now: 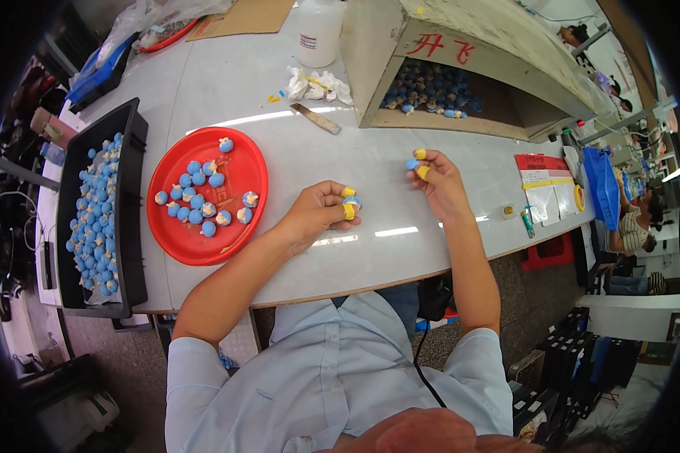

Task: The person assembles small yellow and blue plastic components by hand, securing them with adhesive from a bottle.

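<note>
My left hand (314, 213), with yellow covers on its fingertips, pinches a small blue and cream ball-shaped piece (353, 201) above the table. Farther right, my right hand (444, 187) is raised with yellow-covered fingertips closed on a smaller blue piece (412, 163); its exact shape is hard to make out. The two hands are apart. To the left of my left hand lies a round red tray (243, 162) holding several blue balls with cream parts. A black bin (138, 136) beyond it is filled with many similar balls.
A metal cabinet (468, 57) with an open bay of blue balls stands at the far right. Near it are a flat worn scraper (316, 118), crumpled tissue (321, 87) and a white bottle (317, 34). A small jar (508, 211) and green tube (527, 222) sit near the right edge.
</note>
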The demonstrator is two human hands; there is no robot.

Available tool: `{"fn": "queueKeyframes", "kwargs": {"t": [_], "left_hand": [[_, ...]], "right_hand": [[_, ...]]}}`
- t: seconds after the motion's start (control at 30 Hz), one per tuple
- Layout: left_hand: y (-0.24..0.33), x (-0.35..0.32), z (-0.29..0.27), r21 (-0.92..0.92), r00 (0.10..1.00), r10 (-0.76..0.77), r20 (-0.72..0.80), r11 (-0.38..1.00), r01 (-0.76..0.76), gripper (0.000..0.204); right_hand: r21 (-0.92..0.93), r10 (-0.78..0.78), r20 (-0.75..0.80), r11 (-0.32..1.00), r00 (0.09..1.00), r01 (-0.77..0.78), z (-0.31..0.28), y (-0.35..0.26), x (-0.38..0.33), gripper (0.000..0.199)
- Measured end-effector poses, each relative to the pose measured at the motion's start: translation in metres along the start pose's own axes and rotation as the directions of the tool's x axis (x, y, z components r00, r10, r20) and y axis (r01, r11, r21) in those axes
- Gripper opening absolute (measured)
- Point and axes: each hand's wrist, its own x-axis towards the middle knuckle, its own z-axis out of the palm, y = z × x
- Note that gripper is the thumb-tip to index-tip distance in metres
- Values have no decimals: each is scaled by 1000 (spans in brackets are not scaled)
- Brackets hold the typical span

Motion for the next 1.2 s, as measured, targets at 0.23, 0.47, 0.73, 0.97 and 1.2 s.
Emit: {"fn": "queueKeyframes", "kwargs": {"t": [0.23,0.47,0.73,0.97,1.2], "left_hand": [[0,0,-1,-86,999,15,-46,996,-19,26],[1,-1,-2,-69,999,17,-45,997,-20,26],[-1,1,-2,-79,998,5,-67,997,-11,26],[0,1,0,-98,997,6,-80,995,-14,28],[0,2,-1,-104,995,2,-100,994,-12,29]], "right_hand": [[-712,-228,110,661,967,237,17,32,-9,23],[-862,-452,172,361,875,356,22,24,-28,21],[-896,-515,314,119,798,428,16,25,-34,22],[-897,-539,302,120,786,426,8,30,-36,20],[-931,-527,276,62,804,361,9,28,-37,22]]}}
